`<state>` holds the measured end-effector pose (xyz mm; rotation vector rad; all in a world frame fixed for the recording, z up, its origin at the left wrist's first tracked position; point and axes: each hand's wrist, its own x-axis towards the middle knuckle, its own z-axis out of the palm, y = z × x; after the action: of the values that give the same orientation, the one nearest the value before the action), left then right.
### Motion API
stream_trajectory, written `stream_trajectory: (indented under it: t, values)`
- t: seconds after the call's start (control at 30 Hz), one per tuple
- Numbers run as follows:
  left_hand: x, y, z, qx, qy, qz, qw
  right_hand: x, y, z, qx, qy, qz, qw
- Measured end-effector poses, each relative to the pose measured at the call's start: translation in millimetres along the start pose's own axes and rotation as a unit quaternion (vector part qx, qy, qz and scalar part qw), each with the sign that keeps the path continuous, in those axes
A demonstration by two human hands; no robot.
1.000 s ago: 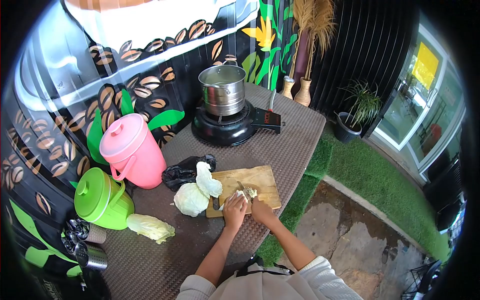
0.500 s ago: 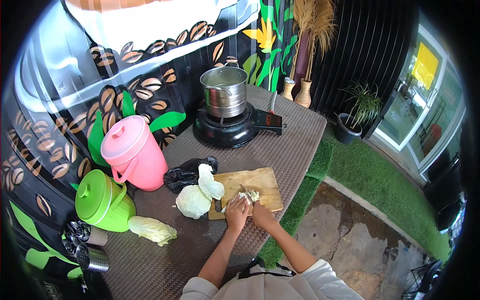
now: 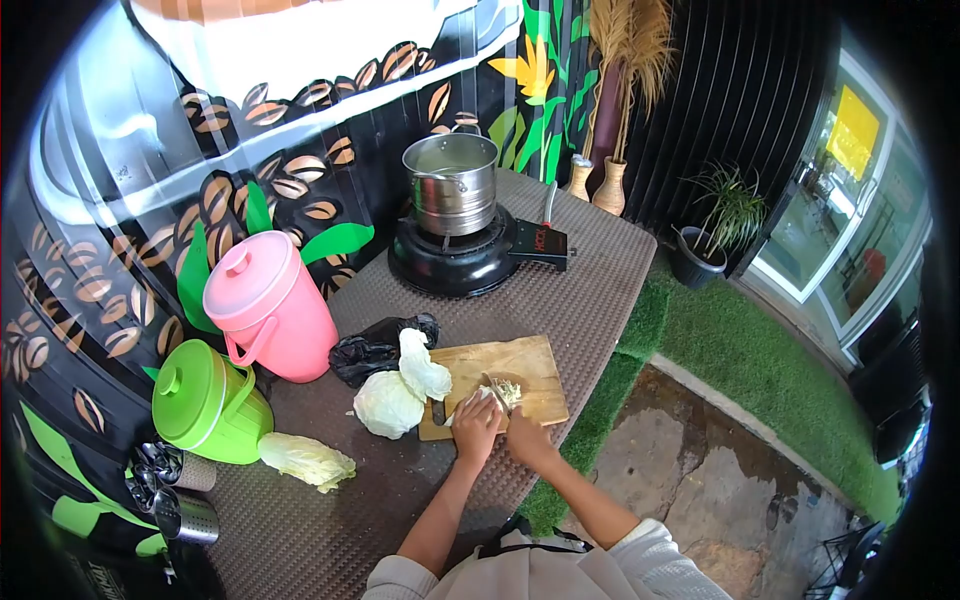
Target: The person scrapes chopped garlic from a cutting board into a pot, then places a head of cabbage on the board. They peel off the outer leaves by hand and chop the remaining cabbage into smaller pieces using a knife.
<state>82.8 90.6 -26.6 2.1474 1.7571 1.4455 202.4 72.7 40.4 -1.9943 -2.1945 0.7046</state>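
Note:
A wooden cutting board (image 3: 535,365) lies near the right edge of the table. My left hand (image 3: 476,430) presses a piece of cabbage down on it, fingers closed over the piece, which is mostly hidden. In my right hand (image 3: 528,440) is a knife (image 3: 500,394); its handle is covered by my fingers and its blade stands just right of my left fingertips. Shredded cabbage (image 3: 508,388) is heaped beside the blade. Left of the board sits a pale head of cabbage (image 3: 388,405), with a loose cabbage leaf (image 3: 424,365) resting against it and over the board's edge.
A metal pot (image 3: 452,195) stands on a black gas stove (image 3: 445,265) at the back. Along the wall are a pink lidded jug (image 3: 275,310), a green lidded jug (image 3: 212,400) and a black plastic bag (image 3: 370,350). A longer leafy piece (image 3: 305,458) lies left, near metal utensil holders (image 3: 187,515).
My right hand has shifted very slightly with the knife, close beside my left fingers. The view has moved a touch; the other things stay in place.

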Motion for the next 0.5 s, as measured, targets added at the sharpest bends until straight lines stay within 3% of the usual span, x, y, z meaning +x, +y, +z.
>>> stream_trajectory:
  t: [0.1, 0.37, 0.47, 0.5]
  values:
    - [-1, -2, 1, -0.002, -0.002, 0.001, 1.000, -2, -1, 25, 0.005, 0.066, 0.025, 0.998]
    - [-3, -3, 2, -0.016, -0.004, -0.019, 1.000, 12, 11, 2, 0.015, -0.043, -0.009, 0.999]
    - [-4, -5, 3, -0.018, 0.003, -0.011, 1.000, 0, 20, 35, -0.029, 0.012, -0.011, 0.999]
    - [-4, -6, 4, -0.015, 0.006, -0.004, 1.000, -3, 17, 44, -0.023, 0.076, -0.010, 0.997]
